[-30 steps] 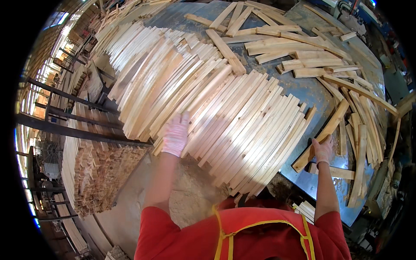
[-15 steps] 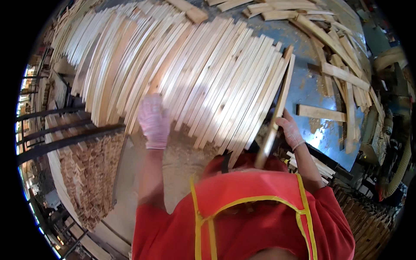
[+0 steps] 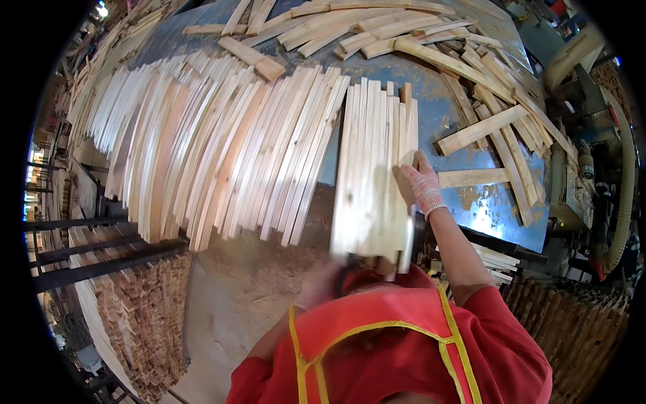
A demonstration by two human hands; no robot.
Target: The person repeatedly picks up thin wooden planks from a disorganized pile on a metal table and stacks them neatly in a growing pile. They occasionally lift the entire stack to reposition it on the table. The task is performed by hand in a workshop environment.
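Observation:
A batch of pale wooden strips (image 3: 367, 161) lies side by side in front of me, its near ends close to my apron. My right hand (image 3: 424, 185), in a light knitted glove, grips the batch's right edge, thumb over the outer strips. Down at the near ends, my left hand (image 3: 320, 283) is smeared by motion, and its fingers cannot be made out. To the left, parted from the batch by a wedge-shaped gap, a long row of similar strips (image 3: 232, 158) spreads across the blue metal table (image 3: 328, 168).
Loose boards (image 3: 481, 128) lie jumbled at the far right of the table. At the lower left stands a tall stack of wood (image 3: 138, 316) beside dark metal bars (image 3: 101, 266). Machinery with a ribbed hose (image 3: 626, 155) is at the right, above more stacked wood (image 3: 572, 323).
The right-hand strips have been split off from the row and squared into a batch. My left hand has come from the row's near edge toward my body. The view has shifted.

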